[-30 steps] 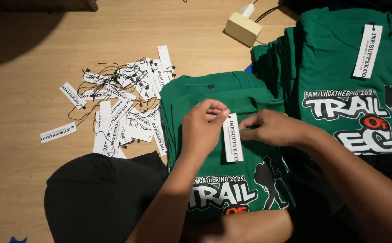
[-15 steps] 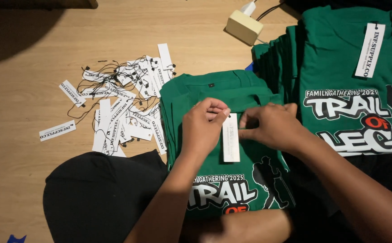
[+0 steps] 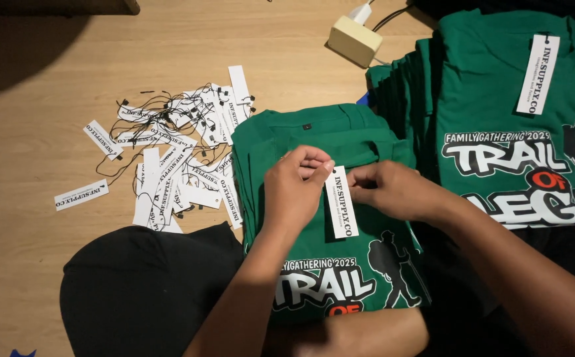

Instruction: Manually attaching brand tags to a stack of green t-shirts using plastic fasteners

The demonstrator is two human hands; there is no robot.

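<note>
Wooden floor (image 3: 49, 277), seemingly, bears green shirts (image 3: 499, 99) and tags (image 3: 168, 158).

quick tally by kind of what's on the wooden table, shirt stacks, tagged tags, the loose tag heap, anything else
Stacks of folded green printed t-shirts: 2
White paper hang tags lying on shirts: 2, one between the left hand and right hand, the other on the right stack
Heap of loose white string tags: 1, too tangled to count singly
Cream plastic box with a cable: 1
Black cloth: 1
Total: 7
</note>
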